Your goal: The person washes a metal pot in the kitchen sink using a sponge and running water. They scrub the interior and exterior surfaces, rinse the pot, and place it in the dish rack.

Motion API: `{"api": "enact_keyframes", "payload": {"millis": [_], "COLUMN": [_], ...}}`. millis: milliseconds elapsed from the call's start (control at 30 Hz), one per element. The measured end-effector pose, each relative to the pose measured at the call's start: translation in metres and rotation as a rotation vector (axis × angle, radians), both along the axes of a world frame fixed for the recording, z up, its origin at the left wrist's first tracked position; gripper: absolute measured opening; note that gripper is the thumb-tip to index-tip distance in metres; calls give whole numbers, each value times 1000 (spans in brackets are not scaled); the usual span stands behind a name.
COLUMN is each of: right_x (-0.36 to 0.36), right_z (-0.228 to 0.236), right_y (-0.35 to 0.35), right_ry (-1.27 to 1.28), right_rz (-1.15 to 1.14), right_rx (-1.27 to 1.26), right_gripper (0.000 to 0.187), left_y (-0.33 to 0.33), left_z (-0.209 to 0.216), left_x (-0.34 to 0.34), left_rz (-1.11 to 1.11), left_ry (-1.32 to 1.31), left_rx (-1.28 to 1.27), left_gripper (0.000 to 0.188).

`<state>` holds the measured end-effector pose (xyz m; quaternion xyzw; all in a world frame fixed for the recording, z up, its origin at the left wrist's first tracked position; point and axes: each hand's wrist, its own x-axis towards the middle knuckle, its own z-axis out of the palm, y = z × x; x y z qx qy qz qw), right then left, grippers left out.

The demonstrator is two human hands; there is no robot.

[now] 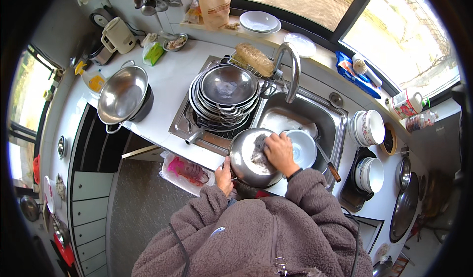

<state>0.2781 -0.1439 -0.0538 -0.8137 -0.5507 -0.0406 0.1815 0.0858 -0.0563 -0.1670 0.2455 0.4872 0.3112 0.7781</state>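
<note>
A round steel pot (240, 155) is tilted at the sink's front left edge, its outer bottom facing up. My left hand (224, 177) is closed on its left side, at the rim or a handle; which one is hidden. My right hand (280, 153) presses a grey steel wool scourer (259, 150) against the pot's bottom, where a dark smudged patch shows. Just right of that hand, a pale bowl (303, 149) sits in the steel sink (322, 110). A ladle or spatula with a wooden handle (334, 172) leans over the sink's right side.
Behind the pot, stacked steel pans and basins (229, 84) stand on the drainboard. The curved faucet (291, 72) arches over the sink. Bowls (368, 174) fill the right counter. A two-handled steel pot (123, 94) stands at left. An open bin (183, 171) hangs below the counter edge.
</note>
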Motion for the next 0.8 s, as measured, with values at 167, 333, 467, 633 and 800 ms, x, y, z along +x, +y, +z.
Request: {"api": "enact_keyframes", "payload": {"millis": [167,333,467,633,800], "right_x": [-14,-16,-15,-17,-17], "right_z": [4,1,-6,-3,6], "right_y": [8,11,5,1,0], "right_ry": [-16,123,202,81,204], "right_rz": [385,89,218,-28,407], "right_rx": [-38,137,-96,33,-56], "right_gripper": [16,21,34,27,30], "left_y": [-3,-5,-6,-7,-9], "left_z": [3,3,-7,-18,-20], "left_x": [3,1,1,0,1], "left_rz": [67,44,98,55,79], "left_ry": [34,76,26,105,70], "left_rx": [51,86,144,96,42], "left_gripper": [39,39,40,33,34]}}
